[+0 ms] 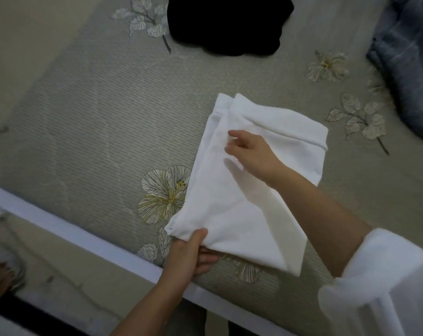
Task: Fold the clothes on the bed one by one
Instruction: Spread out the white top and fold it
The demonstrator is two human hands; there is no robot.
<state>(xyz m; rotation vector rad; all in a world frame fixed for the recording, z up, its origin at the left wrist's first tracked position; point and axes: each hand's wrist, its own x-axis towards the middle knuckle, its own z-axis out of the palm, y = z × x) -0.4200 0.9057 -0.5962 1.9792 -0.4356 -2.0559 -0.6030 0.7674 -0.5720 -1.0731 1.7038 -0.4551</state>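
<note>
1. White, soft cotton-like folded garment (242, 190) lies at centre frame on the grey flower-printed bed (96, 117); it looks light and limp, best held by corners and edges.
2. Left hand (191, 253) pinches its lower corner, fingers closed on cloth.
3. Right hand (251, 154) rests on top, fingers loosely spread, gripping nothing.
4. Three garments show: this one, one black heap (229, 25) at top, one blue-grey piece (409, 64) upper right.
</note>
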